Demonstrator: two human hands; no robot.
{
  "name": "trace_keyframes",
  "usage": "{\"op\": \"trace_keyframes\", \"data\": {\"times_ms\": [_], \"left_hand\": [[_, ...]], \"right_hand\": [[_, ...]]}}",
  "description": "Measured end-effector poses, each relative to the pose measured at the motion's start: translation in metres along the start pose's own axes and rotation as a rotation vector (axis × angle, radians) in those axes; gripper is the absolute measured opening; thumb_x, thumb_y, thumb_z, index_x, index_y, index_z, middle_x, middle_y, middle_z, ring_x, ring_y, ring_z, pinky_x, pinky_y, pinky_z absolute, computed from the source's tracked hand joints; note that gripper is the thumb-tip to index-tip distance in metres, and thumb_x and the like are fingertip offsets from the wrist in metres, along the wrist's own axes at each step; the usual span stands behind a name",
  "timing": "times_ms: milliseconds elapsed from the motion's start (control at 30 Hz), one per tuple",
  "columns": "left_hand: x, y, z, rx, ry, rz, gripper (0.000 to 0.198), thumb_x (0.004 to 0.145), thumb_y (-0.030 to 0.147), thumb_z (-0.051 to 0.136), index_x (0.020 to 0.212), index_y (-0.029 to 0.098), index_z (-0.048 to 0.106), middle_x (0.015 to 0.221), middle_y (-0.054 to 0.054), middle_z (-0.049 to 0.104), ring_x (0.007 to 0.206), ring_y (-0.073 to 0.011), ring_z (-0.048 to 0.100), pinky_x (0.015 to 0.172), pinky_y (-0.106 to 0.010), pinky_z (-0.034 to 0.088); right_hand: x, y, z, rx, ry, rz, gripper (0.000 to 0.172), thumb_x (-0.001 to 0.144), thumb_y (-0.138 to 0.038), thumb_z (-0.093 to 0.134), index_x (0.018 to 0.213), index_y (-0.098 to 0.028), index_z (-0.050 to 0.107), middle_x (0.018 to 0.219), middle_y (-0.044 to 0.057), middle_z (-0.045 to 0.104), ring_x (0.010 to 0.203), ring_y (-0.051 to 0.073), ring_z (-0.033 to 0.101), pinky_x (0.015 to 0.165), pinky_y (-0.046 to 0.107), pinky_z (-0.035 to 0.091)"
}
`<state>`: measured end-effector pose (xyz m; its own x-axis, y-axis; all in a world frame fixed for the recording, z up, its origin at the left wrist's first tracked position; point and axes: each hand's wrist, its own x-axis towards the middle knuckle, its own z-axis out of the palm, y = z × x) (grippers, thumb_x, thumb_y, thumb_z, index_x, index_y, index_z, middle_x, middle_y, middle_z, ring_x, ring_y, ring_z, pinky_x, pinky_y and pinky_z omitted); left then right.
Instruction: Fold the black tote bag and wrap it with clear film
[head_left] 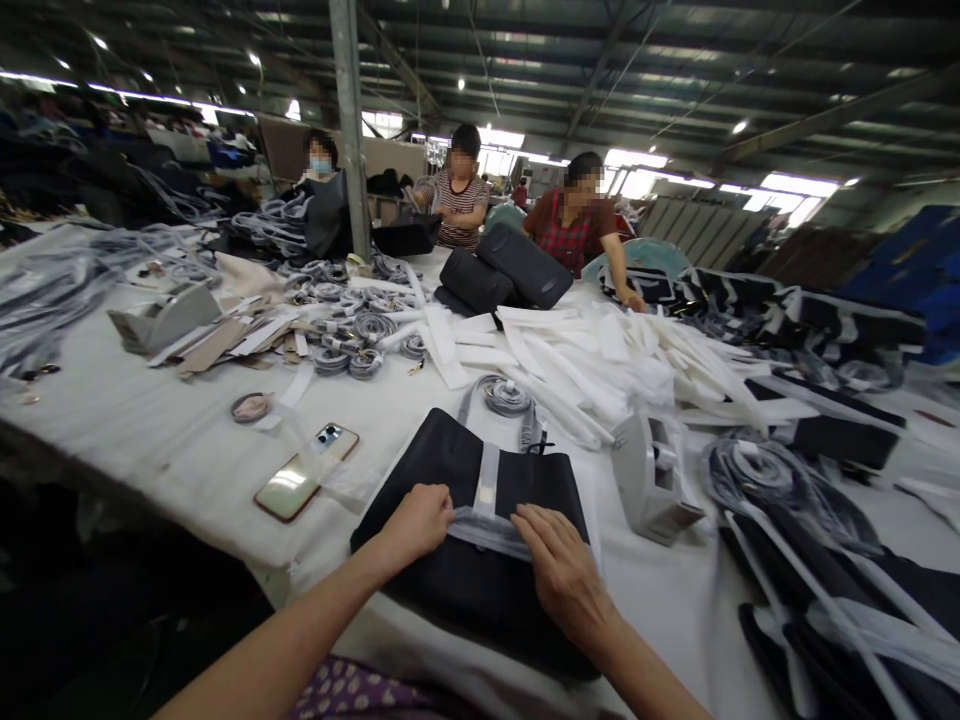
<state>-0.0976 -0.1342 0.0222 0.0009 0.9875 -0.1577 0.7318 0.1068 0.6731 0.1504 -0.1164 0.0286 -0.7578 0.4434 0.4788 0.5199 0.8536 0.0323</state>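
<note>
A black handbag lies flat before me on the white-covered table. Across its middle runs a clear plastic-wrapped strip, and a pale band crosses the upper part. My left hand is closed at the left end of the plastic-wrapped strip, fingertips pinched on it. On the strip's right end my right hand rests flat, its fingers stretched out and touching the bag. A coiled plastic-wrapped strap sits just beyond the bag's top edge.
Right of the bag stands a grey tape dispenser; another dispenser is at left. A phone lies left of the bag. White foam strips pile up behind. Wrapped black bags lie right. Co-workers stand across the table.
</note>
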Motion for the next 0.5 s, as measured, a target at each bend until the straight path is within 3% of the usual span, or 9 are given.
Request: {"op": "trace_keyframes", "data": {"times_ms": [167, 300, 500], "left_hand": [[-0.011, -0.001, 0.000, -0.071, 0.046, 0.020, 0.014, 0.084, 0.017, 0.051, 0.076, 0.018, 0.063, 0.070, -0.002, 0.067, 0.068, -0.0162, 0.064, 0.066, -0.024, 0.044], [-0.019, -0.003, 0.006, -0.133, 0.119, -0.015, 0.017, 0.089, 0.019, 0.046, 0.078, 0.019, 0.060, 0.065, 0.000, 0.064, 0.061, -0.0135, 0.062, 0.059, -0.021, 0.042], [-0.013, -0.001, 0.013, -0.201, 0.173, -0.060, 0.016, 0.086, 0.017, 0.049, 0.072, 0.019, 0.055, 0.061, 0.001, 0.060, 0.056, -0.0130, 0.059, 0.055, -0.022, 0.039]], "right_hand": [[0.029, -0.027, 0.019, 0.126, -0.198, -0.121, 0.046, 0.092, -0.013, 0.039, 0.138, -0.012, 0.045, 0.139, 0.014, 0.051, 0.132, 0.024, 0.043, 0.106, 0.044, 0.045], [0.023, -0.032, 0.033, 0.119, -0.289, -0.138, 0.052, 0.092, -0.013, 0.041, 0.144, -0.012, 0.035, 0.146, 0.013, 0.043, 0.137, 0.024, 0.036, 0.109, 0.048, 0.040], [0.021, -0.033, 0.034, 0.110, -0.363, -0.163, 0.061, 0.091, -0.019, 0.048, 0.148, -0.013, 0.026, 0.150, 0.012, 0.035, 0.139, 0.026, 0.031, 0.110, 0.049, 0.038]]}}
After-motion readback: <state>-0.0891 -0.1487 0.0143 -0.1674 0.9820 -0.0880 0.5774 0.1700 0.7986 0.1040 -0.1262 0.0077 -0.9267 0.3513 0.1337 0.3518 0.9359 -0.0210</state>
